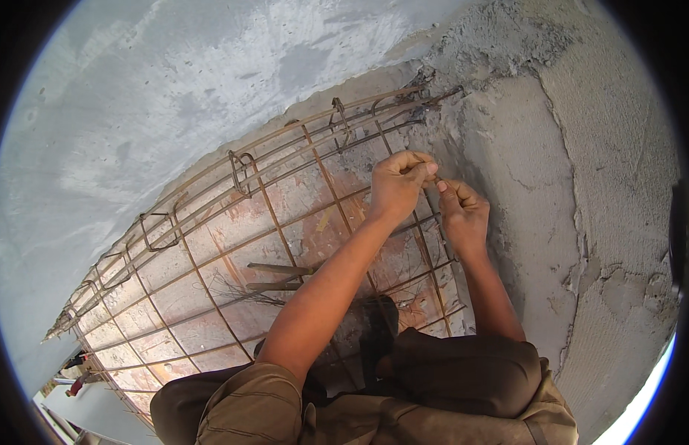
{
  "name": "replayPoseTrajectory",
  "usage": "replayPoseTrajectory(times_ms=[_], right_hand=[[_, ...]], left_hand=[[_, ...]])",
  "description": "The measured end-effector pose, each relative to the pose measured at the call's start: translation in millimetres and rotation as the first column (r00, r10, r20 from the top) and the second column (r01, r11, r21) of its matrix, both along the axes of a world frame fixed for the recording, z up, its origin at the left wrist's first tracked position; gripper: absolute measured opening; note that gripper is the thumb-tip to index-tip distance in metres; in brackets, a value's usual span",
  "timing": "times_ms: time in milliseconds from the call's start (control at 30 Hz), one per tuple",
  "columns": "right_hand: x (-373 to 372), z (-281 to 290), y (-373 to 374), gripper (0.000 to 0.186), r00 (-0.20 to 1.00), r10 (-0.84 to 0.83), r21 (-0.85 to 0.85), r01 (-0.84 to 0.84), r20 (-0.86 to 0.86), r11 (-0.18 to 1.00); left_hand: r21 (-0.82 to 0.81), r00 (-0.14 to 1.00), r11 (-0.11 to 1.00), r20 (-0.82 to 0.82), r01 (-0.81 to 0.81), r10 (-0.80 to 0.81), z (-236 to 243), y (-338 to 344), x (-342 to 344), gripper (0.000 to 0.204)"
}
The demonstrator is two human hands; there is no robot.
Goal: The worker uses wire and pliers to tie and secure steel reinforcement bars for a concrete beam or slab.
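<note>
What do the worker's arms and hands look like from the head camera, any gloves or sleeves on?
No gloves: the left hand and right hand are bare, with no watch, ring or wristband showing. Both forearms are uncovered up to the lower edge of the picture, with no sleeve in view. Olive-brown trousers cover the knees below.

A rough concrete wall (597,170) rises at right; a loose wire bundle (237,291) and two short bars (278,276) lie on the formwork board (233,222).
</note>
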State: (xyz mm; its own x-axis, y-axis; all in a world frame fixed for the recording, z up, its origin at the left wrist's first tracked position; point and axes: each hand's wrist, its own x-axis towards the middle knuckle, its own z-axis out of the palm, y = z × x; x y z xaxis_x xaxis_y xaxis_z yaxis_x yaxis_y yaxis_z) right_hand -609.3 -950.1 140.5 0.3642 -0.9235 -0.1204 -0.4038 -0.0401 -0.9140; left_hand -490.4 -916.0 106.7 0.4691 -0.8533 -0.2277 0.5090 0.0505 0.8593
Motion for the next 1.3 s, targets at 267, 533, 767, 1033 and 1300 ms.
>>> replayPoseTrajectory(times_ms=[267, 533, 767, 1033, 1300], right_hand=[[11.5, -0.1, 11.9, 0.026, 0.94, 0.206, -0.325, -0.292, -0.273, 0.9], [29.8, 79.2, -2.3, 0.029, 0.62, 0.042, -0.464, -0.629, -0.784, 0.623], [53.7, 110.3, -25.5, 0.03, 0.499, 0.094, -0.382, -0.759, -0.862, 0.527], [77.8, 107.0, -39.8, 0.033, 0.292, -0.093, -0.301, -0.829, -0.952, 0.471], [98.6, 66.6, -68.2, 0.036, 0.247, -0.274, -0.364, -0.737, -0.93, 0.569]], left_hand=[[0.12, 0.894, 0.974, -0.388, -0.192, 0.224, -14.1, -10.8, 14.4, 0.013], [0.095, 0.98, 0.976, 0.027, 0.196, -0.199, -5.4, 1.5, 53.0, 0.015], [0.031, 0.992, 0.992, 0.021, 0.122, -0.122, 7.6, -28.7, 52.2, 0.018], [-0.01, 0.683, 0.997, -0.729, -0.078, 0.046, -12.6, -47.0, 29.4, 0.028], [0.141, 0.881, 0.99, -0.465, -0.018, 0.082, -39.0, -70.0, 40.9, 0.025]])
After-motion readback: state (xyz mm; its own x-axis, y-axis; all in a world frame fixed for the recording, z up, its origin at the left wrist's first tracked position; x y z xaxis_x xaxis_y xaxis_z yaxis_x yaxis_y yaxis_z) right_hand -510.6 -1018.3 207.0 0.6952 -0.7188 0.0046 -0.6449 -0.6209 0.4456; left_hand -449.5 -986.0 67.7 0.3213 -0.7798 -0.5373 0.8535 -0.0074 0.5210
